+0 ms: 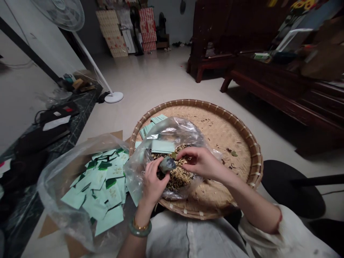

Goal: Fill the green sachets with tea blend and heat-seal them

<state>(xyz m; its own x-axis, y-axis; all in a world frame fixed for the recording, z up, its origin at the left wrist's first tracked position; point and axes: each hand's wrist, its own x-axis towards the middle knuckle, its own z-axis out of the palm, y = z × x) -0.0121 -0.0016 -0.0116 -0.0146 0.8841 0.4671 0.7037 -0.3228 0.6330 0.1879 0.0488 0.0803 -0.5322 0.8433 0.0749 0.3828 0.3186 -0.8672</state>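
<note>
My left hand (156, 177) is closed around a small grey-green paper packet (167, 164), its mouth facing right. Close by, my right hand (197, 162) has its fingers drawn together, with a dull green dried leaf (174, 155) at the fingertips. Below both hands lies a heap of mixed dried herbs (178, 178), pale grains among dark bits, in an opened clear plastic bag (185, 127). A stack of mint-green packets (162, 146) rests on the herbs behind the left hand. The bag sits in a round woven bamboo tray (225, 134).
More mint packets (151, 126) line the tray's left side. A large clear bag (51, 179) of mint packets (103, 186) stands left of the tray. A standing fan (114, 97), a dark marble ledge (86, 111), a wooden bench (258, 93) and a round black base (292, 190) surround the spot.
</note>
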